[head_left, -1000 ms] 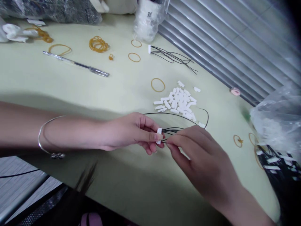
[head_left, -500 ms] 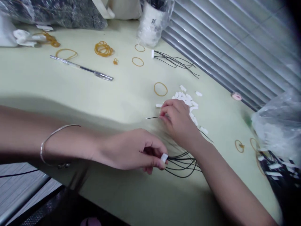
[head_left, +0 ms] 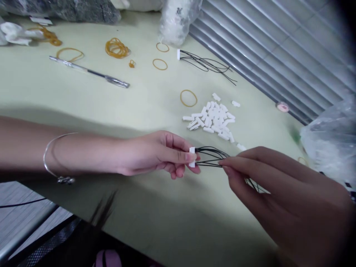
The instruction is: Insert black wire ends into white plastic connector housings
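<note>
Between the thumb and fingers of my left hand (head_left: 167, 154) is a small white connector (head_left: 192, 157), held upright above the table. Several thin black wires (head_left: 210, 150) run out of its right side. My right hand (head_left: 278, 181) pinches one or more of these wires a short way from the connector; exactly how many I cannot tell. The wires' far ends pass behind the right hand and are partly hidden. Just beyond the hands lies a loose pile of white connectors (head_left: 215, 118) on the table.
At the back lies another wired connector (head_left: 204, 61). Rubber bands (head_left: 116, 48), a pen (head_left: 89, 72) and a plastic-wrapped roll (head_left: 176, 20) are on the pale green table (head_left: 150, 104). Blinds (head_left: 258, 48) border the far right; a clear plastic bag (head_left: 330, 137) sits near them.
My right hand has moved from beside the connector pile, where it held a single wire, toward me and right, onto the wires at the held connector. My left hand has risen slightly with the connector.
</note>
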Available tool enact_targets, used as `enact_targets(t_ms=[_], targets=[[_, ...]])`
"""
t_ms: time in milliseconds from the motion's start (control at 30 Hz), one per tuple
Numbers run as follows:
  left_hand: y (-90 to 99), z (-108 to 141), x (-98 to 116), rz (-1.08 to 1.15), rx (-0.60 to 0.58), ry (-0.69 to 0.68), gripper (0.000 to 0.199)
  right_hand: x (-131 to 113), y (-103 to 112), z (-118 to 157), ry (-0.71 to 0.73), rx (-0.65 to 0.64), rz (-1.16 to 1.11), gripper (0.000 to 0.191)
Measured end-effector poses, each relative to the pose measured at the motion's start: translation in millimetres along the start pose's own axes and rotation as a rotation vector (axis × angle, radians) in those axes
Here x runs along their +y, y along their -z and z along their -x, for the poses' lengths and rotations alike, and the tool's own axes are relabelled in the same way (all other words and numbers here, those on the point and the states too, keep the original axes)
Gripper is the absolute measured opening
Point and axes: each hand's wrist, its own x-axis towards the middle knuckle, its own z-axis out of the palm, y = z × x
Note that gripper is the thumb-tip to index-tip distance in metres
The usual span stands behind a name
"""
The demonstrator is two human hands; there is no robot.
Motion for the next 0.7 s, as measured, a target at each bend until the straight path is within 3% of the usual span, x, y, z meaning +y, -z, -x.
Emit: enact_targets(t_ms=[167,333,400,500,700], targets=[[-0.6,-1,-1,0.015,0.004,0.005,0.009,7,12,5,0.066,-0.034,-0.058,0.011],[-0.8,-2,0,0.019,0.003,0.003,0.008,-1,13,7,-0.032,-0.061,-0.084,0.012],[-1.2,-3,0,0.02,0.002,0.006,0.009,-4,11,3,0.005,-0.076,-0.102,0.018],[-2.0,-2,0,0.009,0.015,-0.001,0.009,-4,9,-2,0.072,-0.078,-0.109,0.009],[-2.4,-1,0,-0.013,0.004,-0.007,0.01,-2,4,-2,0.043,0.011,-0.084,0.009]])
